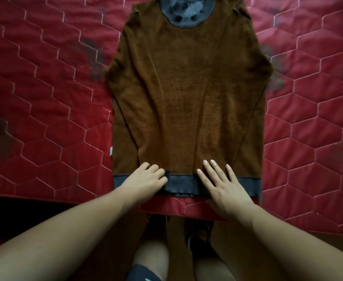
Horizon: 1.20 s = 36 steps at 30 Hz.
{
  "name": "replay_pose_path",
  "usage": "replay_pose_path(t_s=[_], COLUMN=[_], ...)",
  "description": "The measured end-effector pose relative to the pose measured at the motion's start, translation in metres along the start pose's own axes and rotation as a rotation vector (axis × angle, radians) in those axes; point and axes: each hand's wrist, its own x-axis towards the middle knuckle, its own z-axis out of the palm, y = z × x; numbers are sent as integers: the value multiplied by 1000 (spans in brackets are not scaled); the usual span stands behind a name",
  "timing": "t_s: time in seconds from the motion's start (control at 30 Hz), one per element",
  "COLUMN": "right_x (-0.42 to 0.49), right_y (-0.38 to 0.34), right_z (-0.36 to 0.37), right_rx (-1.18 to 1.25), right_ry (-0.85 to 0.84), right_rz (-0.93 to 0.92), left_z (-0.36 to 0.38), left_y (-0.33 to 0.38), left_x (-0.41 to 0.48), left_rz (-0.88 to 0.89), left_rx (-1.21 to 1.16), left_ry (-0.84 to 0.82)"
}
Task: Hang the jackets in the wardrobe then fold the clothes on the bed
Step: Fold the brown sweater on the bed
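Note:
A brown fleece top (187,94) with a grey collar and a grey hem band lies flat on the red quilted bed (44,98), hem toward me, sleeves folded in along its sides. My left hand (146,177) rests on the hem band at the left, its fingers curled onto a fold of the grey fabric. My right hand (221,185) lies flat on the hem at the right, fingers straight and spread, pressing the cloth down.
The bed's near edge (166,208) runs just below the hem. Brown fabric hangs down past that edge in front of my legs. Red quilt stretches out on both sides of the top.

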Motion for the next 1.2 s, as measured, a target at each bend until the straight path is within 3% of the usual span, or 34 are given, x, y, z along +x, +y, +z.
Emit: replay_pose_path(t_s=[0.13,0.37,0.57,0.8,1.07,1.2], right_x=[-6,-16,-16,-10,4,9], right_y=[7,22,27,27,25,22], right_z=[6,8,6,-4,-30,-49], right_rx=[-55,-50,-155,-284,-285,-193], right_ry=[-5,0,-38,-13,160,144], right_rz=[35,26,-7,-75,-78,29], left_z=[14,30,33,37,26,6], left_y=[6,10,-11,-9,-12,-16], left_x=[-7,-14,-17,-19,-13,-5], left_rz=[-80,-144,-67,-96,-147,-183], left_rx=[19,-32,64,-29,-39,-35], left_ry=[31,-67,-130,-158,-149,-33])
